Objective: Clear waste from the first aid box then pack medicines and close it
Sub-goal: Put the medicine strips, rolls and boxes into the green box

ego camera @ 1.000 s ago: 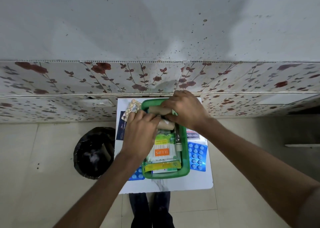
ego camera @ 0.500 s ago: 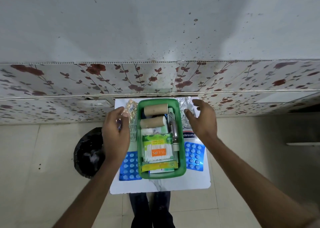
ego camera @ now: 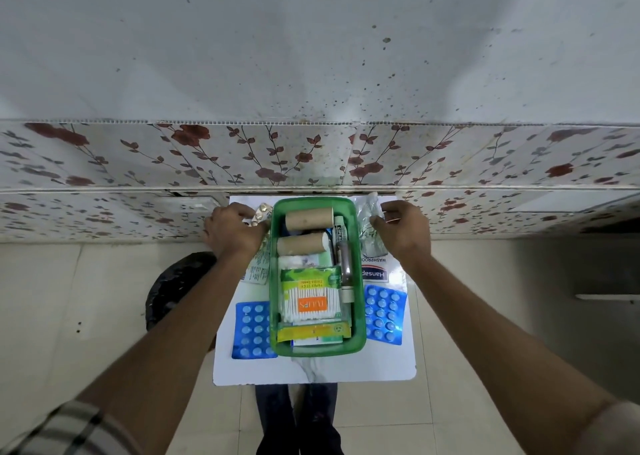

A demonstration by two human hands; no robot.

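Note:
The open green first aid box (ego camera: 320,350) sits in the middle of a small white table (ego camera: 311,371). Inside lie two cardboard rolls (ego camera: 309,218), a cotton swab pack (ego camera: 309,303), tubes and sachets. My left hand (ego camera: 233,233) is at the box's far left corner, its fingers closed on a gold tablet strip (ego camera: 262,211). At the far right corner, my right hand (ego camera: 403,233) pinches a clear plastic packet (ego camera: 367,227). A blue blister pack lies on each side of the box, one left (ego camera: 252,330) and one right (ego camera: 384,314).
A black waste bin (ego camera: 175,290) stands on the floor left of the table, partly behind my left forearm. A Hansaplast packet (ego camera: 374,274) lies right of the box. A floral-tiled wall runs just beyond the table.
Both hands have left the cardboard rolls inside the box and moved outward, the left one to the gold strip, the right one to the clear packet. The box shifted slightly.

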